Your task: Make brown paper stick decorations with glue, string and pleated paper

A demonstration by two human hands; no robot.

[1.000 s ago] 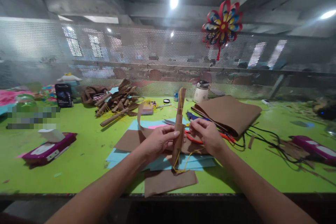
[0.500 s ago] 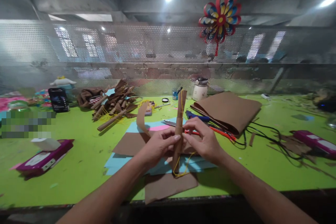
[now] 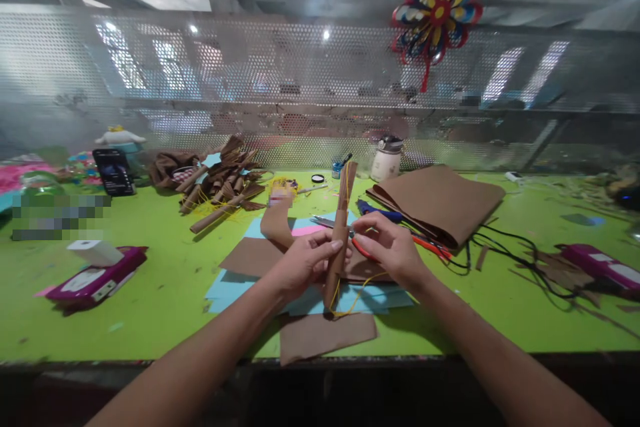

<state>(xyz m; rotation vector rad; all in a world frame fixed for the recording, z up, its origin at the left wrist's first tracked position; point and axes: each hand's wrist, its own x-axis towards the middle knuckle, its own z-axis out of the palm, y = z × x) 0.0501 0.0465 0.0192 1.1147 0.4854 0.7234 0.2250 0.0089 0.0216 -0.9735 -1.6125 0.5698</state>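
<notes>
At a green table [image 3: 175,280], pinching a paper roll [image 3: 342,223] near centre, toward five o'clock, in left hand [image 3: 307,257]; right hand [image 3: 393,250] narrowed beside it, hold unclear; seemingly wrapping, calling for steadiness.

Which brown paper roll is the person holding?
The nearly upright roll, gripped by the left hand; the other rolls lie heaped on the green table, towards the left.
</notes>
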